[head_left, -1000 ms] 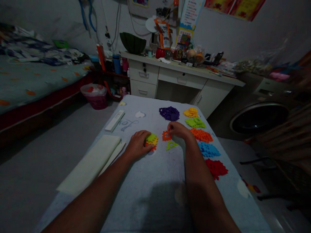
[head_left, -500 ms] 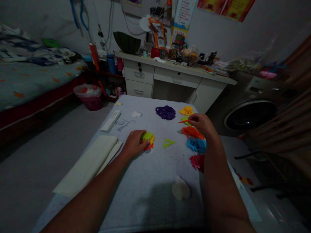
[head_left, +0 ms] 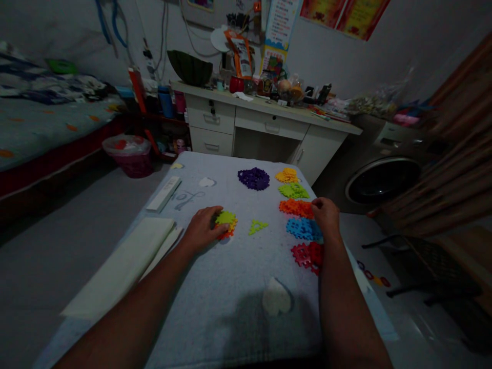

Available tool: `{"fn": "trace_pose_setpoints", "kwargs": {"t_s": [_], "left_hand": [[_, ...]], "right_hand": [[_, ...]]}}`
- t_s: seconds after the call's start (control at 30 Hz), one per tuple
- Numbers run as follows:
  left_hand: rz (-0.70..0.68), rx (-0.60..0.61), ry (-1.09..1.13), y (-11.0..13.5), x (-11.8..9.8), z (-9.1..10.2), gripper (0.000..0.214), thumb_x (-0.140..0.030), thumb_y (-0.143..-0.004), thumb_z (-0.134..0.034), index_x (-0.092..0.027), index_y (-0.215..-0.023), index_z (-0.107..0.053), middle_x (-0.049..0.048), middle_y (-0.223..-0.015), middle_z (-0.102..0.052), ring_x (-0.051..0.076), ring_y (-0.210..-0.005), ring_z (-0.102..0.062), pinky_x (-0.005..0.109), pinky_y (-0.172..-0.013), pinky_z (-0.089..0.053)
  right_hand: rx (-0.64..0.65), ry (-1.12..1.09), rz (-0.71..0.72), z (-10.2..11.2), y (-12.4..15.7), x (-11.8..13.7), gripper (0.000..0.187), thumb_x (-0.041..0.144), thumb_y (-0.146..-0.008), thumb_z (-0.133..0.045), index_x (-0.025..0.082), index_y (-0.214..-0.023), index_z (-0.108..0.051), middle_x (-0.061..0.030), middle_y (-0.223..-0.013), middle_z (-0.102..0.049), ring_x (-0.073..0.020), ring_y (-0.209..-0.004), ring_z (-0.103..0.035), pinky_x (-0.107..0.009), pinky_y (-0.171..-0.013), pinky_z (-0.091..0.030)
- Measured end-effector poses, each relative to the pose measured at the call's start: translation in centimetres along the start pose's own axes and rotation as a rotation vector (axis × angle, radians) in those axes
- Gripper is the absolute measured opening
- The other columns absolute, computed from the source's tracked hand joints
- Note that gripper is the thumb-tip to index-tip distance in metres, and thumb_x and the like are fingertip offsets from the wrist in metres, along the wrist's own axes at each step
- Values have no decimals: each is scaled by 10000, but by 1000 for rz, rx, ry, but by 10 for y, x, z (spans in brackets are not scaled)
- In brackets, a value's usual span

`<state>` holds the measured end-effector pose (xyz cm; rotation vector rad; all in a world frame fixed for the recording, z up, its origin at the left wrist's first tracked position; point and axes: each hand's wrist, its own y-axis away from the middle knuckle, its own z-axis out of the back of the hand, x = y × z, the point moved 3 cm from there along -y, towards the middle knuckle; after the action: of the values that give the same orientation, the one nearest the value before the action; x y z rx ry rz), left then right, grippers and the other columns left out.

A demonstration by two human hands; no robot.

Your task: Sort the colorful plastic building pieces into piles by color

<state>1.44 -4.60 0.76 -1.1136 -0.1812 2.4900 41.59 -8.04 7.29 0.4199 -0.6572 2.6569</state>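
Observation:
On a grey cloth-covered table [head_left: 230,287], my left hand [head_left: 200,228] rests on a small stack of green, yellow and orange puzzle pieces [head_left: 226,222], fingers curled over its edge. My right hand [head_left: 326,216] lies closed at the right end of the orange pile [head_left: 295,207], beside the blue pile [head_left: 302,228]. A lone green triangle piece [head_left: 257,226] lies between the hands. Purple [head_left: 253,178], yellow [head_left: 287,176], green [head_left: 293,190] and red [head_left: 305,254] piles lie around them.
A folded white sheet [head_left: 123,266] and a long white box [head_left: 163,193] lie at the table's left. A white desk [head_left: 265,125] stands behind, a bed [head_left: 42,128] left, a pink bin [head_left: 130,154] on the floor, a washing machine [head_left: 380,177] right.
My right hand carried an orange piece from the table's middle to the orange pile on the right and now rests there. My left hand stayed on the small stack.

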Motion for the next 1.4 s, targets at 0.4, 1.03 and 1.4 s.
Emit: {"fn": "trace_pose_setpoints", "kwargs": {"t_s": [0.4, 1.03, 1.4], "left_hand": [[26, -31, 35, 0, 10, -4, 478, -480, -905, -468, -184, -1251, -615, 125, -1242, -658, 290, -1173, -588, 488, -1034, -451], [157, -247, 252, 1, 0, 12, 372, -460, -958, -369, -254, -1116, -635, 77, -1185, -659, 249, -1148, -588, 483, -1061, -431], [143, -238, 255, -1, 9, 8, 367, -439, -953, -374, -238, -1133, -623, 84, -1190, -646, 231, -1162, -580, 442, -1063, -430]], "right_hand": [[289, 134, 34, -4, 1, 1, 237, 110, -815, -564, 142, -944, -759, -113, -1045, -740, -200, -968, -671, -267, -859, -463], [665, -215, 612, -36, 71, 173, 214, 210, -873, -631, 151, -1063, -710, -116, -1082, -699, -200, -975, -632, -316, -889, -456], [671, -250, 525, -88, 84, 209, 399, 248, -774, -736, 127, -1145, -654, -107, -1070, -641, -200, -973, -563, -313, -869, -422]]}}
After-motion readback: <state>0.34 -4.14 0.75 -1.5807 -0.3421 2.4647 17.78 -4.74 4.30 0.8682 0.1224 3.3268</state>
